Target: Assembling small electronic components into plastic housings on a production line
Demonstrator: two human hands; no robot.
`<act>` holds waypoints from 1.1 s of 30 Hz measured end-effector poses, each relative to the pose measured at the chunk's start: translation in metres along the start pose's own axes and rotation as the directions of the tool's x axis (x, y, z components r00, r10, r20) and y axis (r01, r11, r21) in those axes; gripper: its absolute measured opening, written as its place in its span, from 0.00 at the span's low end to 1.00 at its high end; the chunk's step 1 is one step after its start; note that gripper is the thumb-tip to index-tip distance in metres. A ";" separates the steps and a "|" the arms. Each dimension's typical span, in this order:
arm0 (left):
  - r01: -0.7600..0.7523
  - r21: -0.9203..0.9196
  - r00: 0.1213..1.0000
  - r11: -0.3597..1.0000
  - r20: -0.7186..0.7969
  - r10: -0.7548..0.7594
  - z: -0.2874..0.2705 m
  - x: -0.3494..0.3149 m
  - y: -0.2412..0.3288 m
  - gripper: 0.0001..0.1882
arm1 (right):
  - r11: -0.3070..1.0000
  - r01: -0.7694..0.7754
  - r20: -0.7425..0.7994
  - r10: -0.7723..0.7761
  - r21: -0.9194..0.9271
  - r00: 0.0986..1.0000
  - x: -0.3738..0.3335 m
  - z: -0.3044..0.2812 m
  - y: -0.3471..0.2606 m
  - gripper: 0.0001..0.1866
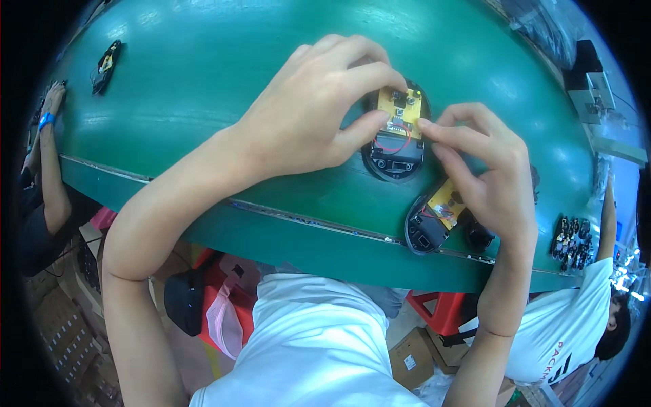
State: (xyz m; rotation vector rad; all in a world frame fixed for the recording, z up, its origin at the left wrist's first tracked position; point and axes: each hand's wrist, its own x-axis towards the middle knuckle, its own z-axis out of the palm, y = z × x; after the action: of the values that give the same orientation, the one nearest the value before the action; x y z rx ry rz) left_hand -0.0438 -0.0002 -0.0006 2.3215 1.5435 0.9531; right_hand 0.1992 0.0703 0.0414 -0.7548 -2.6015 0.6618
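A black oval mouse-shaped housing (397,167) lies on the green table with a yellow circuit board (405,108) in it. Thin red wires (395,146) curve over its lower part. My left hand (319,102) reaches in from the left, index finger at the board's top edge and thumb on its left side, holding it. At the board's right edge, the thumb and index finger of my right hand (485,156) come together; what is between them is too small to tell. Below that hand sits a second black housing (422,230) with a yellow board (445,203), partly covered.
Near the table's front edge, a small black part (479,237) sits under my right wrist. A similar assembly (106,66) lies far left. Several dark parts (573,241) are clustered at right, beside a person in a white shirt (569,325). Another person's arm (53,156) is at far left.
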 end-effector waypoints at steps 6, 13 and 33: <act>-0.010 0.129 0.998 0.992 -0.056 0.018 0.003 -0.001 0.005 0.17 | 1.000 -0.018 -0.018 0.018 -0.014 1.000 -0.005 0.002 -0.001 0.16; -0.019 0.090 0.999 0.996 -0.034 0.022 0.004 -0.003 0.009 0.16 | 0.995 -0.024 -0.039 0.021 -0.092 0.999 -0.010 0.006 -0.007 0.14; -0.066 0.013 0.998 0.998 -0.019 0.066 0.005 0.007 0.014 0.18 | 0.999 -0.035 -0.049 0.034 -0.008 0.998 -0.021 -0.001 0.009 0.21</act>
State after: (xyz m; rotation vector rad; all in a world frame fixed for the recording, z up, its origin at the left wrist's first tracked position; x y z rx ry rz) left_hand -0.0288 0.0009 0.0055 2.3925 1.4925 0.9874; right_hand 0.2197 0.0650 0.0332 -0.8101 -2.5542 0.6341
